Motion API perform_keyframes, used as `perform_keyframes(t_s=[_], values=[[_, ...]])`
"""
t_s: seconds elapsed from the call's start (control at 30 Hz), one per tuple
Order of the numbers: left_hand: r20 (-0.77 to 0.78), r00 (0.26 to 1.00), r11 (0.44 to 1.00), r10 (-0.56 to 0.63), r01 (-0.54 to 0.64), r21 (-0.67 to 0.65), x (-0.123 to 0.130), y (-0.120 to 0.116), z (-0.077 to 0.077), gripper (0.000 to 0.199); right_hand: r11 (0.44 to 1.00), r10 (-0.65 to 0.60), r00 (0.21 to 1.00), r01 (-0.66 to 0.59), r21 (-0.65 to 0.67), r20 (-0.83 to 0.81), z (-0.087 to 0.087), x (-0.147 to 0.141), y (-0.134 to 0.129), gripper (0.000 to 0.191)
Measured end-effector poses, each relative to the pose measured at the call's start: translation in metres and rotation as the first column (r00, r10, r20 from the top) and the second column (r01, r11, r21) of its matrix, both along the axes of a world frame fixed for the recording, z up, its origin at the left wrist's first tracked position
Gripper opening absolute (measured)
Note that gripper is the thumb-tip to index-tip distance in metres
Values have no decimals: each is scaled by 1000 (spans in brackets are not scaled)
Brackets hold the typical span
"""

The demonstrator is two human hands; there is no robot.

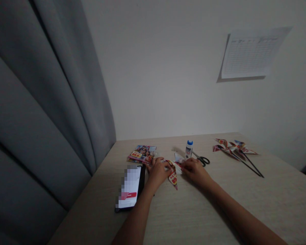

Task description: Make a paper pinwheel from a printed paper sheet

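Between my hands is a partly folded paper pinwheel [173, 177], cut from a printed flyer with red and yellow lettering. My left hand [159, 170] pinches its left side, fingers bent over the paper. On the other side my right hand [193, 170] has its fingertips pressed together on the pinwheel's right part, where white and red paper shows. What lies under the fingertips is hidden. Just behind my right hand stands an upright glue stick [189, 149] with a blue cap. Black-handled scissors [204, 160] lie beside it, partly covered.
Left of my hands lies a phone [130, 187] with a lit screen in a dark case. Behind it is a stack of printed flyers [143, 153]. Pinwheels on black sticks [232, 149] lie at the right on the wooden table [183, 217]. A grey curtain [73, 85] hangs at the left.
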State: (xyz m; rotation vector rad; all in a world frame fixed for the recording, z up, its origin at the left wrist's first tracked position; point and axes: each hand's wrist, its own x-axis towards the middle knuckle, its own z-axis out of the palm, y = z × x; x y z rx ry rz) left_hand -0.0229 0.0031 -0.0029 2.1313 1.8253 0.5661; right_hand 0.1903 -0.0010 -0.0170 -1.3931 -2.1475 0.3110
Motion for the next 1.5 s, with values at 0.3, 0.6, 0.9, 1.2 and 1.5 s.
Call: perform_keyframes(t_s=[0.3,0.6,0.9,1.2,1.5], values=[[-4,1000,1000,21,-21,10,3,0,-2,18,998,-39,998,41,-38,47,2,-4,-5,20],[-47,999,1000,-9,10,27,4,-1,0,29,999,-31,998,32,-14,58,1,-4,-5,20],[-115,989,995,-94,96,12,3,-2,2,33,999,-41,995,42,-5,95,9,-7,-11,19],[-135,983,991,-128,132,17,2,-4,1,32,999,-44,993,42,13,108,4,-6,-8,18],[-146,982,992,-120,114,-47,2,-4,4,33,999,-36,993,33,28,108,3,-5,-8,16]])
